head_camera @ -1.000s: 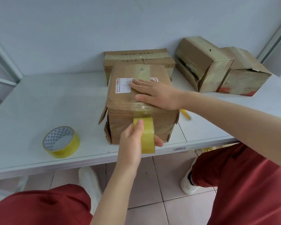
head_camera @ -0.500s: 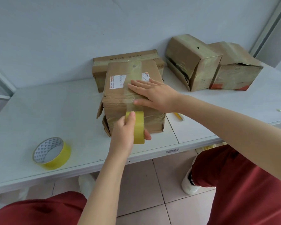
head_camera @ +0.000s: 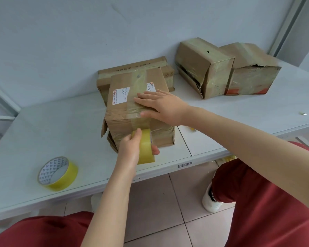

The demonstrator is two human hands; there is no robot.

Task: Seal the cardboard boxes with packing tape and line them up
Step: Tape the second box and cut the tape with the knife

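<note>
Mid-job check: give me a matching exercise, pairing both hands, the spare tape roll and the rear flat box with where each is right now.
1 left hand
2 right hand
3 spare tape roll
4 flat box

A on the table, left side
B presses flat on the front box
C behind the front box
D grips the tape roll in use

Pairs: 1-D, 2-B, 3-A, 4-C

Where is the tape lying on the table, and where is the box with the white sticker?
Spare tape roll (head_camera: 68, 177), head view, yellow outer side.
Box with the sticker (head_camera: 121, 125), head view, front wall.
</note>
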